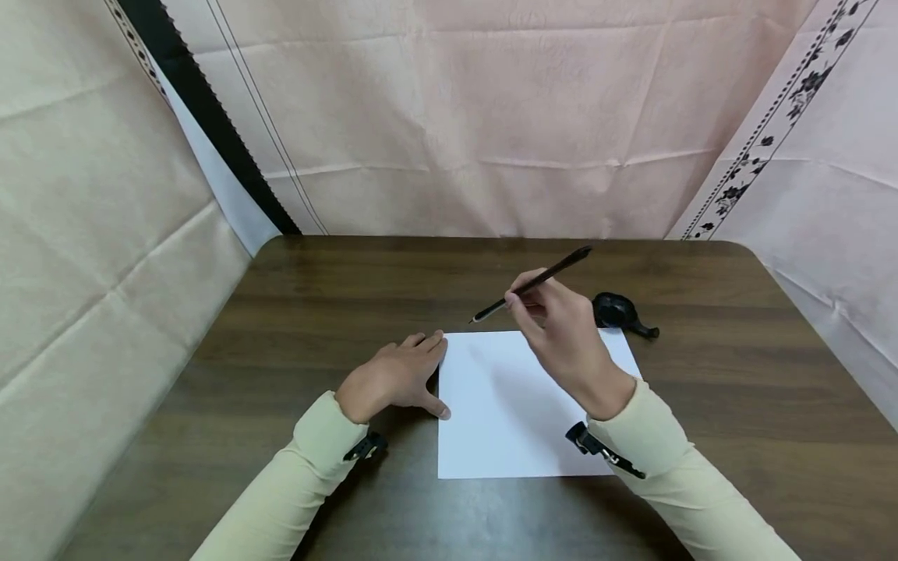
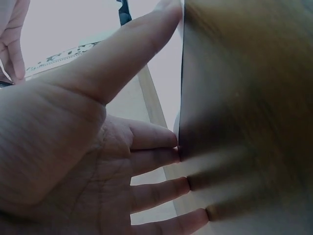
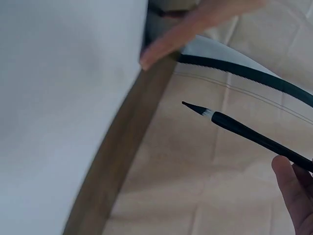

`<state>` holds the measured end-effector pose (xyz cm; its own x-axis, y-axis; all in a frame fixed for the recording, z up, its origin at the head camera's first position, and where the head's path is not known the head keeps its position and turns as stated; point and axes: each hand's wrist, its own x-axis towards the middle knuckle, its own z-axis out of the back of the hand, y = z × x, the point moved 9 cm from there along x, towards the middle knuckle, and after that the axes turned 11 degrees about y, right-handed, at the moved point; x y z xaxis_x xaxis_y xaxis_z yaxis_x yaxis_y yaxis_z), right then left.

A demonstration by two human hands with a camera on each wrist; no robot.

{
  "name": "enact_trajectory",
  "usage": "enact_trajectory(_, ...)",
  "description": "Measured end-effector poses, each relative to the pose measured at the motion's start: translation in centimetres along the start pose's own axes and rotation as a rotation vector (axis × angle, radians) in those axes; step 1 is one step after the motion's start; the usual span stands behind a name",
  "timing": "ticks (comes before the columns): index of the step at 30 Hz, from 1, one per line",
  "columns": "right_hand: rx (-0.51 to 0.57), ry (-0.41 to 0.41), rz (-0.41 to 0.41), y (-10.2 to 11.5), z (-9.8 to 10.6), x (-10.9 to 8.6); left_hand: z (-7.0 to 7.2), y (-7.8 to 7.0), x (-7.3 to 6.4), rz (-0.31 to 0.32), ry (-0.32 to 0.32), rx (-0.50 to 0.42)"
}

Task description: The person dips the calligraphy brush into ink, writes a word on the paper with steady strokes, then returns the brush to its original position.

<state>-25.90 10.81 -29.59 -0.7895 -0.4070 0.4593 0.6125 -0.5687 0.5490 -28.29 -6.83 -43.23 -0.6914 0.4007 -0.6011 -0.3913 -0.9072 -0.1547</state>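
Observation:
My right hand pinches a black calligraphy brush by its handle, slanted above the far edge of a white sheet of paper. In the right wrist view, the brush shows a dark pointed tip with pale hairs near the handle. At the paper's left edge rests my left hand, fingers stretched out and spread, thumb on the near part of that edge. The left wrist view shows the fingertips of this hand down on the table.
A small black rounded object with a short stem lies at the paper's far right corner. The brown wooden table has rounded far corners. Pale cloth with patterned borders hangs behind it and at both sides.

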Motion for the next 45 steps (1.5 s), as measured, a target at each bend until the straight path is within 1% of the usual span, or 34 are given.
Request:
enact_trajectory(3, -0.001, 0.004, 0.027, -0.1, -1.0, -0.1, 0.0, 0.1, 0.1, 0.017, 0.008, 0.012)
enact_trajectory(8, 0.022, 0.018, 0.058, -0.6, -2.6, -0.3, -0.1, 0.1, 0.2, 0.021, 0.010, 0.013)
enact_trajectory(12, 0.038, 0.031, 0.054, -1.1, -3.4, -0.3, -0.1, 0.1, 0.2, 0.019, 0.008, 0.008)
enact_trajectory(16, 0.037, 0.030, 0.054, -1.4, -3.8, -0.3, -0.1, 0.0, 0.2, 0.016, 0.010, 0.001)
enact_trajectory(20, 0.046, 0.042, 0.036, -1.9, -4.3, -0.2, -0.2, 0.3, 0.1, 0.023, 0.015, -0.004)
enact_trajectory(23, 0.058, 0.067, 0.019, -2.2, -4.7, 0.0, -0.2, 0.5, 0.1, 0.032, 0.015, -0.007)
enact_trajectory(26, 0.057, 0.095, 0.014, -2.1, -4.8, 0.0, -0.2, 0.5, 0.1, 0.033, 0.013, -0.002)
enact_trajectory(30, 0.058, 0.145, 0.013, -1.5, -4.7, -0.2, 0.0, 0.3, 0.3, 0.041, 0.012, 0.009)
enact_trajectory(34, 0.071, 0.205, -0.013, -0.7, -4.7, -0.4, 0.2, 0.3, 0.4, 0.051, 0.008, 0.021)
enact_trajectory(36, 0.074, 0.217, -0.019, -0.3, -4.5, -0.4, 0.3, 0.3, 0.5, 0.051, 0.004, 0.024)
enact_trajectory(38, 0.075, 0.202, -0.007, -0.1, -4.2, -0.3, 0.3, 0.3, 0.5, 0.048, 0.002, 0.025)
enact_trajectory(43, 0.061, 0.087, 0.034, -0.6, -3.2, -0.4, 0.2, 0.3, 0.5, 0.042, 0.002, 0.024)
enact_trajectory(45, 0.060, 0.060, 0.036, -1.0, -3.1, -0.4, 0.0, 0.3, 0.4, 0.044, 0.006, 0.027)
